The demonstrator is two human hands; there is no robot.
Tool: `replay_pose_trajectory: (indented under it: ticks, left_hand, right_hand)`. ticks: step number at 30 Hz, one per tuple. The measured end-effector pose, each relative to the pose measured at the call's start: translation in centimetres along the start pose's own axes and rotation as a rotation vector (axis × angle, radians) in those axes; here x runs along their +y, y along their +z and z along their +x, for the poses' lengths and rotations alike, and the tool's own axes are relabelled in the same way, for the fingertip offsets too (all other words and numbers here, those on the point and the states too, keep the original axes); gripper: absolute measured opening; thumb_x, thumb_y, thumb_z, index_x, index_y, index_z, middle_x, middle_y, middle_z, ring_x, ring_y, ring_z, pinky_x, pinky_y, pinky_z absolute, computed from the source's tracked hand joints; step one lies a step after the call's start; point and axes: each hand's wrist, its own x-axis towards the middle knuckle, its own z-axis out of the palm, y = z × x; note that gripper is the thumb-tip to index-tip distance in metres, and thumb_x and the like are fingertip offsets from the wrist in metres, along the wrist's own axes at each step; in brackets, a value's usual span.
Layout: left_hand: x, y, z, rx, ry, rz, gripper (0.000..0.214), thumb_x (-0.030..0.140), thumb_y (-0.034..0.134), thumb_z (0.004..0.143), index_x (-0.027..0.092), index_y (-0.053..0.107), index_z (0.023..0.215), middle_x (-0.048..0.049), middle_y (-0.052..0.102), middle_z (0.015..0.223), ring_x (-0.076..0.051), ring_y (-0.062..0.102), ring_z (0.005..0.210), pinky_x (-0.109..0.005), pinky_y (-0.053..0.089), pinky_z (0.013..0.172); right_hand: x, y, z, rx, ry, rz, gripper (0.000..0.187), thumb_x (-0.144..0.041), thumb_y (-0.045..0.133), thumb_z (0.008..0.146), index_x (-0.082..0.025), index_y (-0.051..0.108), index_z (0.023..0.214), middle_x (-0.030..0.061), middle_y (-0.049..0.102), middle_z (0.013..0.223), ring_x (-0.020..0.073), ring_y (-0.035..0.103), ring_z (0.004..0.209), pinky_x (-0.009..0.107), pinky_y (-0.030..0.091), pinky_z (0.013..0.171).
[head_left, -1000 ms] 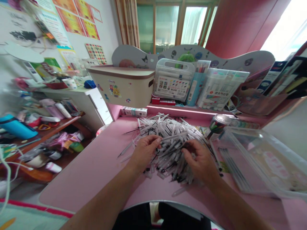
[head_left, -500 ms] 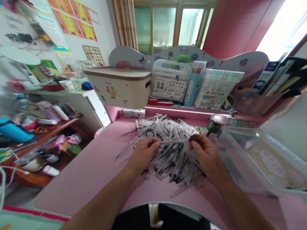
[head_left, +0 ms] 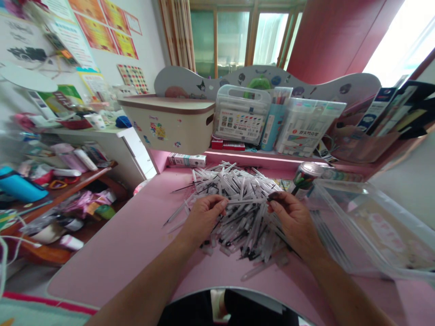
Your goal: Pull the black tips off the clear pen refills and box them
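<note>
A clear pen barrel lies level between my two hands, above a heap of pen parts. Its left end is pinched between the thumb and fingers of my left hand. My right hand closes on the other end, where something small and dark shows at the fingertips; its exact kind is unclear. Beneath both hands spreads the pile of pen parts, with clear barrels, black caps and thin dark refills. Several slim grey pens or refills lie in a row just right of my right hand.
The pink desk has a clear plastic bin at its right. A can with pens stands behind the bin. On the back shelf sit a beige lidded box, a marker case and a blue pencil holder.
Almost nothing differs. Both hands keep the pen barrel in the same place, with only a very slight shift of the right hand.
</note>
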Motion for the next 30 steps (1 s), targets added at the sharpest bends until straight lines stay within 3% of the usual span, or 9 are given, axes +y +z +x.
replay_pose_trajectory:
  ticks: [14,30]
  left_hand:
    - [-0.05,-0.17,-0.05,-0.074,0.012,0.008,0.027,0.041,0.066,0.077,0.016,0.073,0.083,0.0017,0.061,0.062,-0.012,0.045,0.053,-0.024,0.031,0.053]
    - [0.35,-0.34,-0.16,-0.058,0.019,0.027,0.026,0.041,0.066,0.077,0.017,0.072,0.081,0.001,0.063,0.062,-0.014,0.051,0.056,-0.025,0.035,0.056]
  right_hand:
    - [-0.04,-0.11,-0.01,-0.005,0.015,-0.027,0.023,-0.04,0.065,0.08,-0.018,0.066,0.088,0.0026,0.065,0.077,0.0173,0.06,0.071,0.029,0.049,0.068]
    - [-0.1,-0.32,-0.07,-0.023,0.029,-0.035,0.024,-0.04,0.066,0.078,-0.018,0.068,0.087,0.0028,0.066,0.077,0.0171,0.06,0.07,0.028,0.05,0.067]
